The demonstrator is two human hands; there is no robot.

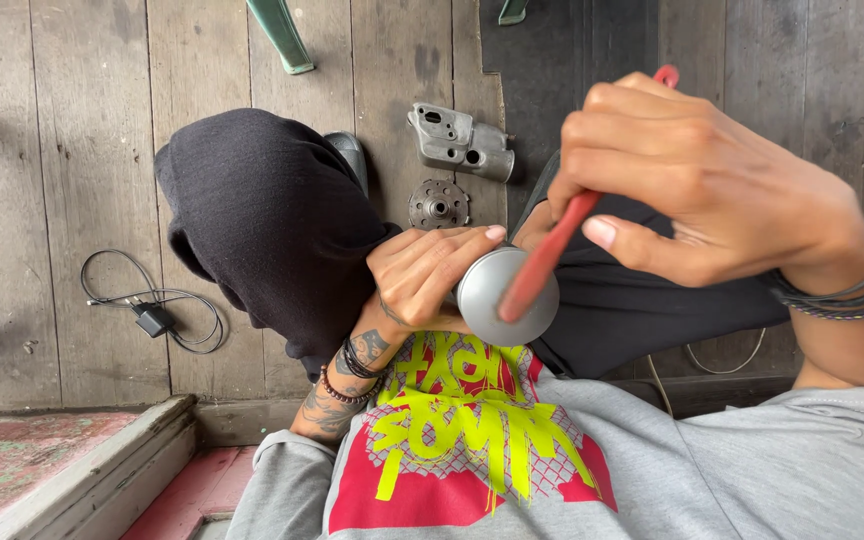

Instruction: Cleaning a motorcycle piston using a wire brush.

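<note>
Two hands work close over the person's lap: the left hand (422,275) has its grip closed around a round grey metal part (507,296), and the right hand (697,185) is wrapped tight on a red-handled tool (547,258) whose tip meets that part's face. Farther off, on the wooden floor (92,150), lie a grey metal housing (460,142) and a small toothed disc (439,204); a black charger cable (152,312) lies to the left.

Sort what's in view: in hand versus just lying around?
In hand:
left hand holds round grey metal part
right hand holds red-handled tool

Lying about:
grey metal housing
toothed disc
black cable with plug
</note>
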